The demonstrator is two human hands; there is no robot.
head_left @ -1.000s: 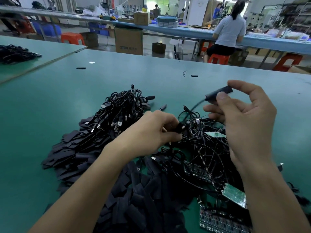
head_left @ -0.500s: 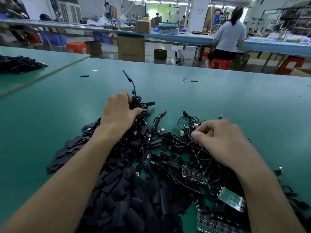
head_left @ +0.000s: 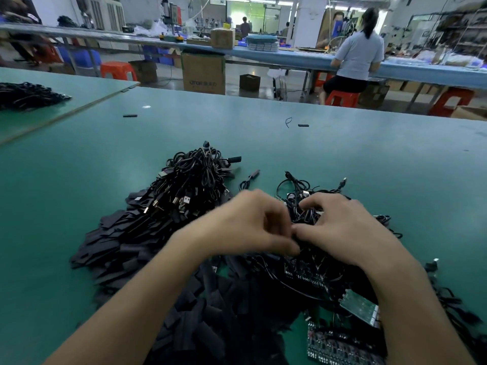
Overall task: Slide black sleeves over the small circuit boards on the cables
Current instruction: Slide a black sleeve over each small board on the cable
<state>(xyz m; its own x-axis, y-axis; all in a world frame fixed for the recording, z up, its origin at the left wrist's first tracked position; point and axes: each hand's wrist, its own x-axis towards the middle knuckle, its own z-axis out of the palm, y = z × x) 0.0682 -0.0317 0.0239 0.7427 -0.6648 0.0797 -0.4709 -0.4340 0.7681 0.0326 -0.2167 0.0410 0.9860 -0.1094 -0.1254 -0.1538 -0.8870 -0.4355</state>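
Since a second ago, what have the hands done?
The sleeved cable is gone from the right hand; the left hand left the cable pile and moved right. Both now meet, fingers curled, in the loose wires; any grip is hidden. Sleeves and boards stayed put.

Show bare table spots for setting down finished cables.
Bare table left of the sleeve pile, beyond the cable heap bar stray bits, right of the tangle. Crowded: front centre around left hand, right hand, boards.
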